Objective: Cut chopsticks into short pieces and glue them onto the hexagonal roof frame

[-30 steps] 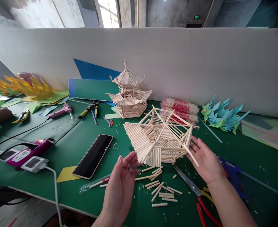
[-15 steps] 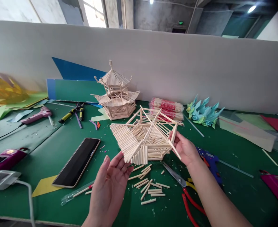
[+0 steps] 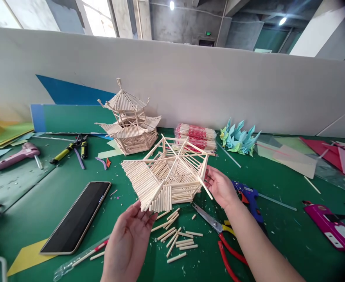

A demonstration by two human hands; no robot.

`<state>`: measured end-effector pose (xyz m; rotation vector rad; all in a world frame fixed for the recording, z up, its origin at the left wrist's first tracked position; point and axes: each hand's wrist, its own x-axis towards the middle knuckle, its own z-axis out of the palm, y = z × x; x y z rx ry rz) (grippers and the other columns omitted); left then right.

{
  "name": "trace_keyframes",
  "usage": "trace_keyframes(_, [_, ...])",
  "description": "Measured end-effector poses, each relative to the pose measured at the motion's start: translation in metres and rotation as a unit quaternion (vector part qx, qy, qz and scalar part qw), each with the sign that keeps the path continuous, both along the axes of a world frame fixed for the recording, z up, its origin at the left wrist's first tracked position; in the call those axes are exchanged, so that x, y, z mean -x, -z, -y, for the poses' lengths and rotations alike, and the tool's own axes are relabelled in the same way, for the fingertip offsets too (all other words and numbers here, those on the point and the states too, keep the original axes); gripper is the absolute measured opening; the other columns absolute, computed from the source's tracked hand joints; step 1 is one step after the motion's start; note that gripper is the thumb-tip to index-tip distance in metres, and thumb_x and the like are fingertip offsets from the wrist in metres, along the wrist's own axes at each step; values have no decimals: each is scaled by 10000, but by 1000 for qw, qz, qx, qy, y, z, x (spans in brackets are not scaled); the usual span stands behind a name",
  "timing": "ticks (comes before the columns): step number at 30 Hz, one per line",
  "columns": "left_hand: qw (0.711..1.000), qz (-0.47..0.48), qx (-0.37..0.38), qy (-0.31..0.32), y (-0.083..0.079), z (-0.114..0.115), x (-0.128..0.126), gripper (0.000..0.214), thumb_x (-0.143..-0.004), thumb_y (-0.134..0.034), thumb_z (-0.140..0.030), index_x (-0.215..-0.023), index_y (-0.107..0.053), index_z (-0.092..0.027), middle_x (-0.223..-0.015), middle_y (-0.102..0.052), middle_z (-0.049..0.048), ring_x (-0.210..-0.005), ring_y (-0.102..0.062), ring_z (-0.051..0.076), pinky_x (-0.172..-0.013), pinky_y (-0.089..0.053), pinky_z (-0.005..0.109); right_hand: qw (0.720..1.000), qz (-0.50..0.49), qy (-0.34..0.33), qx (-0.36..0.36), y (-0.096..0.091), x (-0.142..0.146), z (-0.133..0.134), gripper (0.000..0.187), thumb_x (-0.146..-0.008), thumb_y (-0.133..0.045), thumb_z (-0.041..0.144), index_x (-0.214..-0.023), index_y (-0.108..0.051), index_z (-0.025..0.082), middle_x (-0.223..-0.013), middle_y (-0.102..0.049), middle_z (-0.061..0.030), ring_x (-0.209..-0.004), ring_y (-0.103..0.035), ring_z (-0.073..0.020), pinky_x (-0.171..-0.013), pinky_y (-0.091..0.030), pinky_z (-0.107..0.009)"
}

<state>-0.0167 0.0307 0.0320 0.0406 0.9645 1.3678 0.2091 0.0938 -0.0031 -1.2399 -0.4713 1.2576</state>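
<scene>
A hexagonal roof frame of pale wooden sticks [image 3: 166, 176] is held above the green table [image 3: 278, 227] between both hands. My left hand [image 3: 128, 239] is open, palm up, its fingertips touching the frame's near lower edge. My right hand [image 3: 221, 187] supports the frame's right side, fingers curled round a protruding stick. Several short cut sticks [image 3: 176, 237] lie on the table under the frame. Behind it stands a finished two-tier stick pagoda [image 3: 128, 119].
Red-handled scissors [image 3: 219, 235] and a blue glue gun [image 3: 250, 197] lie by my right arm. A black phone [image 3: 77, 215] lies left. Pliers [image 3: 69, 148], a pink glue gun [image 3: 15, 154], wrapped chopstick bundles [image 3: 196, 135], paper cranes [image 3: 238, 137] and a white partition wall [image 3: 248, 90] stand behind.
The view has swung to the right, so everything shifts left in the picture. Both hands stay on the stick frame, which sits slightly lower and closer; the power strip has left view.
</scene>
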Motion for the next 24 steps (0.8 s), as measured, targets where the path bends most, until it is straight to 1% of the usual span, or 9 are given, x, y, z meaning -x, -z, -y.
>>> trace_keyframes(2, [999,-31,1,11,9,1,-1,204,-797,-459,-110,-769,-654,-164,-773,-679,57,-695,-628,160,-621,-538,284,998,49,26,4,3,-5,-2,269,-864,-530,272,-1108,-526,157,-1090,-572,-63,-891,-592,-188,-739,-500,-381])
trace_keyframes(5, [996,-82,12,25,20,3,-5,172,-746,-521,-56,-761,-661,-156,-781,-681,53,-755,-632,170,-652,-534,272,991,126,44,2,7,-12,-9,281,-859,-538,264,-1120,-523,162,-1124,-558,-67,-925,-581,-199,-761,-492,-397])
trace_keyframes(7, [995,-100,11,29,25,4,-9,165,-724,-548,-47,-758,-662,-162,-812,-681,45,-807,-627,173,-685,-524,267,985,166,35,-3,9,-15,-14,275,-858,-540,265,-1112,-529,160,-1124,-560,-67,-928,-581,-199,-765,-491,-399])
trace_keyframes(9, [993,-112,1,38,27,3,-13,174,-707,-581,-60,-803,-665,-179,-840,-680,30,-828,-616,165,-701,-509,253,980,196,24,-6,11,-16,-18,272,-859,-538,270,-1108,-532,159,-1114,-565,-66,-920,-585,-197,-762,-492,-398])
trace_keyframes(12, [989,-133,-20,64,30,2,-19,279,-654,-648,-86,-909,-656,-200,-868,-679,13,-878,-597,169,-739,-477,244,973,232,19,-16,13,-17,-25,292,-860,-536,274,-1130,-519,165,-1136,-554,-70,-939,-578,-204,-772,-488,-407])
trace_keyframes(14, [986,-146,-30,76,32,1,-22,342,-618,-681,-105,-944,-651,-201,-861,-682,9,-916,-584,180,-765,-452,245,968,250,2,-32,14,-17,-31,304,-859,-538,273,-1143,-512,168,-1160,-542,-73,-957,-571,-210,-782,-484,-413])
trace_keyframes(19, [981,-165,-51,89,34,0,-24,354,-612,-694,-155,-960,-655,-213,-885,-688,2,-978,-554,191,-818,-397,255,957,268,-100,-56,20,-18,-43,271,-860,-537,273,-1107,-537,162,-1126,-565,-68,-921,-587,-196,-759,-495,-392])
trace_keyframes(21, [979,-172,-57,96,34,0,-23,347,-619,-688,-154,-958,-656,-222,-920,-685,0,-988,-547,190,-843,-378,263,952,277,-115,-56,23,-19,-44,268,-857,-540,274,-1100,-542,160,-1119,-569,-65,-913,-588,-195,-751,-498,-387])
trace_keyframes(24, [973,-196,-64,106,34,-2,-22,309,-651,-670,-190,-959,-652,-217,-943,-679,10,-976,-546,193,-843,-370,282,948,293,-115,-54,27,-23,-40,271,-856,-541,279,-1098,-543,155,-1107,-572,-62,-903,-591,-196,-742,-500,-383])
